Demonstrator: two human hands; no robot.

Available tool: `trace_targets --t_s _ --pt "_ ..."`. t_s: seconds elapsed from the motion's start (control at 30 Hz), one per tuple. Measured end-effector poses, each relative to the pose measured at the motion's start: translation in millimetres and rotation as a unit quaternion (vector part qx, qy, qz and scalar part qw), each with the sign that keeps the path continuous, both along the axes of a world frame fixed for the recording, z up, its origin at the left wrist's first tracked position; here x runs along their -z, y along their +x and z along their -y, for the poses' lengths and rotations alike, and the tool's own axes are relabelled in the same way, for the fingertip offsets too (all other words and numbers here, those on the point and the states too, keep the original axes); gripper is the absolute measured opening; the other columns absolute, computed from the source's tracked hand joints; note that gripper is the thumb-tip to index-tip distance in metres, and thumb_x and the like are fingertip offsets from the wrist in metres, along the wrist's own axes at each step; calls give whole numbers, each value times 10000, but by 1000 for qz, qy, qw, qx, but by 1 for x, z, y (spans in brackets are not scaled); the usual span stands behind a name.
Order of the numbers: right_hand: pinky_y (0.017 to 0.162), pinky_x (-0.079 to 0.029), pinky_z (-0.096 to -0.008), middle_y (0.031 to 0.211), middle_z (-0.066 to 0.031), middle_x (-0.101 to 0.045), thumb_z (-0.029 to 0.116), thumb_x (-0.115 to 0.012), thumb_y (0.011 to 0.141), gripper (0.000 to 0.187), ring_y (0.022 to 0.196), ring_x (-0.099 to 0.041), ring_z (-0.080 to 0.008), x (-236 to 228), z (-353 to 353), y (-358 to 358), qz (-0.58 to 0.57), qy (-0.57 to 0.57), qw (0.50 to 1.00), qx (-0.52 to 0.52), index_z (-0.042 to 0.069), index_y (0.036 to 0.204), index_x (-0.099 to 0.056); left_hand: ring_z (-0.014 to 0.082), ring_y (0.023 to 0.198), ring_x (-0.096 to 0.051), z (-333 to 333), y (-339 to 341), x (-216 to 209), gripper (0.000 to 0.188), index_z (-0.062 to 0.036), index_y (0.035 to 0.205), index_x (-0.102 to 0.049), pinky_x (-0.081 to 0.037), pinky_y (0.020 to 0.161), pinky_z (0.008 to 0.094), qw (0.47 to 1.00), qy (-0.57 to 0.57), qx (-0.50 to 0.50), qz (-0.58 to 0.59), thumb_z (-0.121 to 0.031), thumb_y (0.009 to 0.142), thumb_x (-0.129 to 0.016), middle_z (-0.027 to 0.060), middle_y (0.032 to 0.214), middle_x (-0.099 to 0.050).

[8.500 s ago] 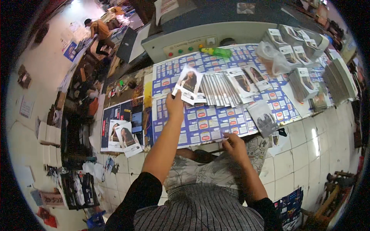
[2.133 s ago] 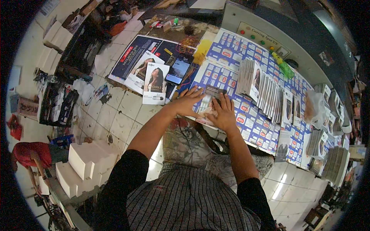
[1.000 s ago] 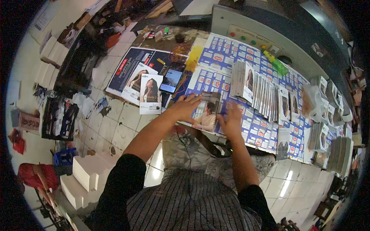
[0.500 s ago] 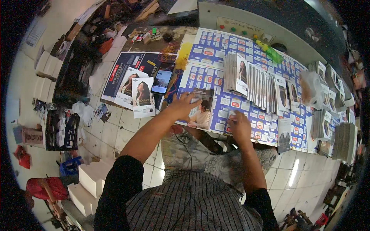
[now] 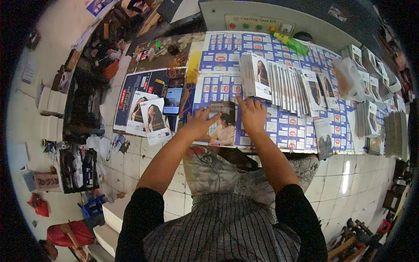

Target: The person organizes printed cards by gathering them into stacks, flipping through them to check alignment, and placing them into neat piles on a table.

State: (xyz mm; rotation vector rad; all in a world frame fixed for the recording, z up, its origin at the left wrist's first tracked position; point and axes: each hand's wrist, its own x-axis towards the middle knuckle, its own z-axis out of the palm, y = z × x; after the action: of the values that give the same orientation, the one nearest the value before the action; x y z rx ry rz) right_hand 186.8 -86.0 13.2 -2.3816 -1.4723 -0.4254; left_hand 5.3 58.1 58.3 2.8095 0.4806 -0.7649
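Observation:
A printed leaflet [image 5: 225,132] with a photo of a person lies flat near the front edge of the table. My left hand [image 5: 201,124] rests over its left side, fingers spread and a fingertip on the print. Just past its upper right corner, my right hand [image 5: 253,115] lies palm down with fingers stretched out, holding nothing. Beneath is a blue printed sheet [image 5: 258,139] that covers the tabletop. To the left, two white leaflets [image 5: 155,124] overlap beside a lit phone [image 5: 173,100].
A fanned row of folded leaflets [image 5: 286,87] stands right of centre. Behind it lies a green plastic bottle [image 5: 293,44]. More stacks [image 5: 367,120] and a plastic bag [image 5: 350,78] crowd the right end. A dark leaflet [image 5: 323,139] overhangs the front edge. A person in red [image 5: 72,233] is at lower left.
My right hand has moved up and left to the leaflet's upper right corner, its fingers now straightened. My left hand stays on the leaflet. The view has shifted slightly.

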Motion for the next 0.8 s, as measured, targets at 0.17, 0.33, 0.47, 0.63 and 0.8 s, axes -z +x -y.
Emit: trace_targets --t_s 0.17,0.33,0.47,0.63,0.8 --pt "759 -440 -424 976 -32 -622 137 -555 835 547 924 -575 -253 -4 -4 1 -15 5 1000 23 257 1367 -514 439 1429 -168 5 0 -9 1146 -312 1529 -201 -303 1022 707 1000 -8 -14 -15 -415 609 -876 178 1587 -94" --pt "760 -446 -424 961 -29 -621 139 -572 830 522 927 -584 -248 -14 4 -2 -48 59 997 16 258 1337 -543 446 1427 -167 -6 -6 7 1146 -317 1523 -222 -316 1027 694 999 -14 -18 26 -361 594 -892 193 1575 -114" --pt "750 -458 -412 959 -33 -633 114 -563 825 450 905 -597 -241 -12 17 -1 -50 7 997 -64 228 1257 -612 414 1439 -125 0 2 2 1146 -333 1519 -223 -326 994 725 1000 -21 -12 4 -442 586 -881 152 1580 -99" --pt "793 -472 -421 998 -41 -639 155 -531 853 418 946 -607 -249 -21 55 -25 -85 -140 970 -180 221 1260 -604 416 1444 -94 -9 -4 17 1159 -339 1523 -207 -307 1007 724 999 -21 -26 12 -458 585 -879 147 1588 -73" --pt "826 -475 -434 1008 -61 -637 206 -528 891 382 975 -603 -253 -22 99 -11 -120 -150 942 -274 213 1267 -592 430 1441 -103 -11 -3 14 1102 -332 1525 -217 -270 1031 705 1000 -27 -6 -4 -510 631 -836 154 1595 -74"
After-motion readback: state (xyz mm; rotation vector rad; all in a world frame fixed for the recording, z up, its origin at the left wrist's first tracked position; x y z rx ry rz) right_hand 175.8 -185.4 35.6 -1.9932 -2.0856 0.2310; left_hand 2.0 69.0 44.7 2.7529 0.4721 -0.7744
